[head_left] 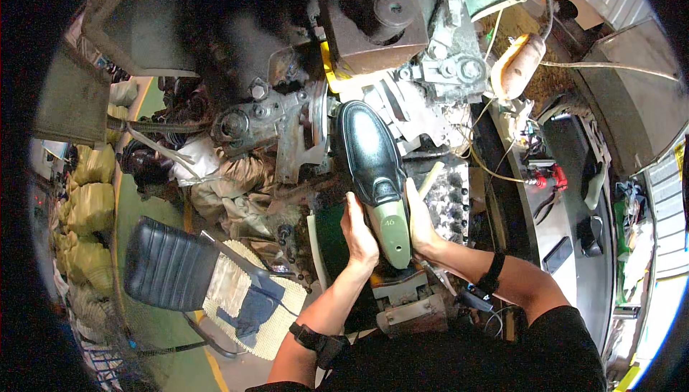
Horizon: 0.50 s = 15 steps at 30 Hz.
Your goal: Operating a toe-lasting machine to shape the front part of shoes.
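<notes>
Squarely between two bare palms sits a black slip-on shoe [369,141], its green last [390,230] filling the opening and presumably keeping the upper in shape. The left hand [359,236] and right hand [422,228] press inward from opposite sides near the heel, fingers stretched along the flanks rather than wrapped over, likely to keep it straight and steady. That rear hold leaves the toe free, pointing toward a dark metal block [380,60] beyond, with a metal arm [296,141] to its left.
</notes>
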### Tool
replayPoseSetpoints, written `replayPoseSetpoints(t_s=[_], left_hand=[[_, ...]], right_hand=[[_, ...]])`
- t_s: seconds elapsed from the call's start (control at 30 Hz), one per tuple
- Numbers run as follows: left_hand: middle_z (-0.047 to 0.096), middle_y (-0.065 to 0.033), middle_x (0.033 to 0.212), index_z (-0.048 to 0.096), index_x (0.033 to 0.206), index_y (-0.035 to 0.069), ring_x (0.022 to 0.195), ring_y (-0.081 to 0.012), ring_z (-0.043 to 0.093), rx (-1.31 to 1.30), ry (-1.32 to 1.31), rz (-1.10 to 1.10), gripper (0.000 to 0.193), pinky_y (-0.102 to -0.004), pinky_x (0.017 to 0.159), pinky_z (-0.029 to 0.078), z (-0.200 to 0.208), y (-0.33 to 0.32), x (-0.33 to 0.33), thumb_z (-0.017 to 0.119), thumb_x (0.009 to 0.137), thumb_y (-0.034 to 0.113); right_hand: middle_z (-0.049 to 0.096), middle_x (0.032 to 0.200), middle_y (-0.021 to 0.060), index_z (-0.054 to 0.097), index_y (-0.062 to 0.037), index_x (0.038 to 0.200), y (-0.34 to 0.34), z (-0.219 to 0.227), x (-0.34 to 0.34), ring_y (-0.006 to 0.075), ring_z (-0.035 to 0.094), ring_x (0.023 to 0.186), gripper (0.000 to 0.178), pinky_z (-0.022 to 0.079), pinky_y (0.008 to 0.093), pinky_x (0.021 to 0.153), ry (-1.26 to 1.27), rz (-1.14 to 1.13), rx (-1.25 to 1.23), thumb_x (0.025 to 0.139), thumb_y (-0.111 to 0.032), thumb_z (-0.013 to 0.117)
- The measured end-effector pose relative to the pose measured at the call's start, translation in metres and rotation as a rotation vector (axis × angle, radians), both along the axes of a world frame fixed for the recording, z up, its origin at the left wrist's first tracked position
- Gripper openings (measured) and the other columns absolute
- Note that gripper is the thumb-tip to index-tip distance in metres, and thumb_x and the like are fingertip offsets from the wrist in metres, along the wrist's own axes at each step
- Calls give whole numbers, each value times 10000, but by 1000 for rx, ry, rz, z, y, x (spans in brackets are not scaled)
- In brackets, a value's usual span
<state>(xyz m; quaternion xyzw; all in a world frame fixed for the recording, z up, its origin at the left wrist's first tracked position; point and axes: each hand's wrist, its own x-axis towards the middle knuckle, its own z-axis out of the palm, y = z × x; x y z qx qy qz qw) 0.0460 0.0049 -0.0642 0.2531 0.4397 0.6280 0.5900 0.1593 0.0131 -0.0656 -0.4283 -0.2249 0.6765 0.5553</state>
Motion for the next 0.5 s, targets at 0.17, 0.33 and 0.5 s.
replayPoseSetpoints(t_s=[0.17,0.33,0.5], left_hand=[[607,-74,1228,592,1236,-26,1091,-130,522,24,-14,10,472,-296,1000,388,-2,1,-2,427,1062,381],[534,-200,1351,449,1354,-68,1309,-292,463,332,707,266,415,-395,1130,311,-69,-2,-103,491,995,137],[369,-239,1494,355,1425,-80,1396,-360,343,162,1222,373,534,-428,1166,232,-190,-39,-210,496,987,190]], right_hand=[[658,1105,39,611,-46,1257,2,1,9,129,584,968,507,476,267,873,103,35,-21,1063,-450,374],[691,1037,184,374,-145,1464,-19,6,79,203,700,775,531,582,319,720,-141,161,-127,1014,-405,486],[684,907,170,472,-56,1347,-61,13,158,236,678,752,496,547,341,710,-273,-148,-125,999,-407,509]])
